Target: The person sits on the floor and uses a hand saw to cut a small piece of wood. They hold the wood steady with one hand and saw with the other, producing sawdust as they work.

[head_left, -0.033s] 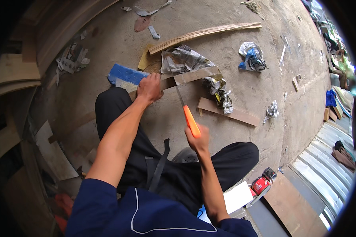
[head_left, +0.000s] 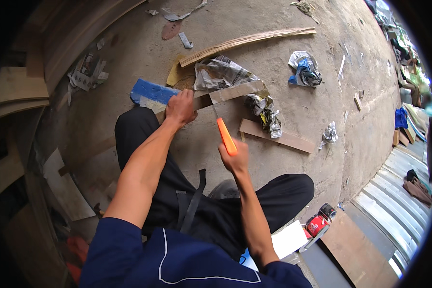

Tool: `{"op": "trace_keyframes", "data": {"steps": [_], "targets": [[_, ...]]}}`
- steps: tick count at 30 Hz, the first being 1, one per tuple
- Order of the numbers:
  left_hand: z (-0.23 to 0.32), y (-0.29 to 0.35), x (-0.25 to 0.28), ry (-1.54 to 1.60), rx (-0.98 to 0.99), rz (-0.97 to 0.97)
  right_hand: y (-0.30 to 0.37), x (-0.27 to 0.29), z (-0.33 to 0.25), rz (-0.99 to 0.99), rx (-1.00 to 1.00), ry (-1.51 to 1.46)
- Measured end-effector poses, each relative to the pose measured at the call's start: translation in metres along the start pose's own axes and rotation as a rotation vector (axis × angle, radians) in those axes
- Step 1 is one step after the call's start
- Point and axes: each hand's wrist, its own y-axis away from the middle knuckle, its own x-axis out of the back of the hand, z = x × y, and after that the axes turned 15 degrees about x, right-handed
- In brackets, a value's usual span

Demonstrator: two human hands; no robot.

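A hand saw point(head_left: 226, 137) with an orange handle is gripped in my right hand point(head_left: 235, 159). Its thin blade points away from me and meets the near edge of a flat wooden strip point(head_left: 238, 91). A dark line crosses the strip where the blade meets it. My left hand point(head_left: 181, 107) is closed round the strip just left of the blade, pressing it down by my left knee. A blue-painted block point(head_left: 152, 91) lies right beside that hand, partly hidden by it. Crumpled newspaper point(head_left: 225, 74) lies against the strip's far side.
A long rough stick point(head_left: 247, 45) lies beyond the newspaper. Another flat board point(head_left: 276, 136) rests on the concrete floor to the right. Crumpled paper point(head_left: 305, 68) lies farther right. Near my right knee stands a red object point(head_left: 317, 224), beside corrugated metal sheets point(head_left: 389, 192).
My right hand has pushed the saw forward and slightly left, so less blade shows on the near side of the strip. My left hand stays in place.
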Motion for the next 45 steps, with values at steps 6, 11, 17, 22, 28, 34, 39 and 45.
{"op": "trace_keyframes", "data": {"steps": [6,11,17,22,28,34,39,45], "targets": [[-0.012,0.002,0.008,-0.027,0.034,0.028,0.043,0.017,-0.017,-0.004,-0.086,-0.133],[-0.004,-0.001,0.000,-0.009,-0.005,0.019,-0.008,-0.007,0.008,-0.025,0.045,0.068],[-0.010,0.003,0.009,-0.032,0.023,0.010,0.022,0.007,-0.013,-0.036,-0.022,-0.091],[-0.005,0.006,0.003,-0.023,0.002,0.007,0.017,0.006,-0.004,-0.020,-0.027,-0.039],[-0.003,0.002,0.006,-0.001,0.026,0.024,0.006,0.001,-0.005,-0.003,-0.003,-0.045],[-0.005,0.006,0.001,-0.010,0.029,0.005,0.020,0.025,-0.011,-0.039,-0.031,-0.043],[-0.005,0.002,0.005,0.006,-0.003,0.020,-0.002,0.005,-0.005,-0.033,-0.017,-0.036],[-0.004,0.014,0.008,-0.020,-0.021,-0.019,0.052,0.036,-0.027,0.034,-0.069,-0.121]]}}
